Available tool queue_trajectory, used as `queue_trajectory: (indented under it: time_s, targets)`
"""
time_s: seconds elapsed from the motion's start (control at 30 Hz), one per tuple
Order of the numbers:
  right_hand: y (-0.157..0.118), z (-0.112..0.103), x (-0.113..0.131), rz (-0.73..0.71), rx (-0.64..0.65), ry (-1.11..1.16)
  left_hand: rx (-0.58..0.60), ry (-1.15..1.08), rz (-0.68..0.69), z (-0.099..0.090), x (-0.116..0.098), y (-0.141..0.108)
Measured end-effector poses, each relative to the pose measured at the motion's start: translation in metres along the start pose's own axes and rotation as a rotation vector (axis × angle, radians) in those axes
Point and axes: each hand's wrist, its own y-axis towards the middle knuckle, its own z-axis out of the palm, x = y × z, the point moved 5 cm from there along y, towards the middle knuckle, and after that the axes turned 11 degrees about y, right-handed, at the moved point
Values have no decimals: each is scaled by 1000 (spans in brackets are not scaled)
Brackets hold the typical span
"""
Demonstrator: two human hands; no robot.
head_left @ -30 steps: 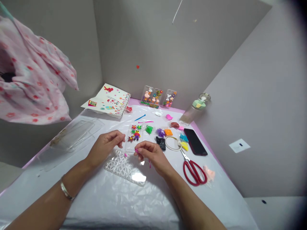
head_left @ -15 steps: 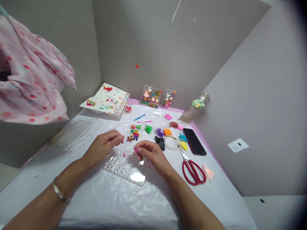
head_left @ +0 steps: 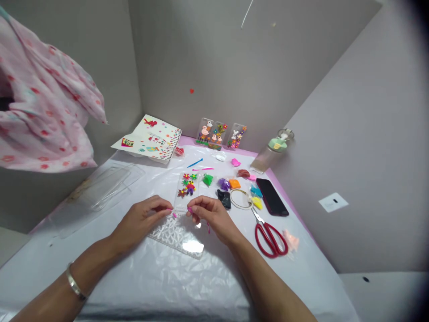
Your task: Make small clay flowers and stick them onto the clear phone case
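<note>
My left hand (head_left: 147, 217) is closed in a pinch on a tiny bit of pink clay, low over the far left part of a clear patterned acrylic board (head_left: 177, 237). Facing it, my right hand (head_left: 209, 214) pinches a small lump of pink clay (head_left: 190, 209) between thumb and fingertips. A loose pink clay piece (head_left: 174, 215) lies at the board's far edge between the hands. Just beyond is a clear phone case (head_left: 181, 204) decorated with clay flowers and a small clay figure (head_left: 191, 188). A thin pink tool shows partly beneath my right hand.
Several bagged clay lumps, including green (head_left: 208, 180) and black (head_left: 224, 199), lie right of the case. Beyond are a bangle (head_left: 231, 197), red-handled scissors (head_left: 271, 239), a phone (head_left: 272, 197) and a bottle (head_left: 268, 156). Clear plastic packaging (head_left: 103, 188) lies left; decorated cases (head_left: 237, 136) lean on the wall.
My left hand has come down toward the board, its fingertips now low beside the loose pink piece. My right hand stays nearly in place, still pinching pink clay.
</note>
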Motion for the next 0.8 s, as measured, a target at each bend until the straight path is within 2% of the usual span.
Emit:
queue_trajectory:
  time_s: [0.13,0.37,0.8]
  targets:
    - [0,0,0,-2,9,-4,47,-25,35,5,-1,-1]
    - [0,1,0,0,17,-7,33,130,149,7,-5,-2]
    - [0,1,1,2,31,-13,72,225,148,13,-1,-1]
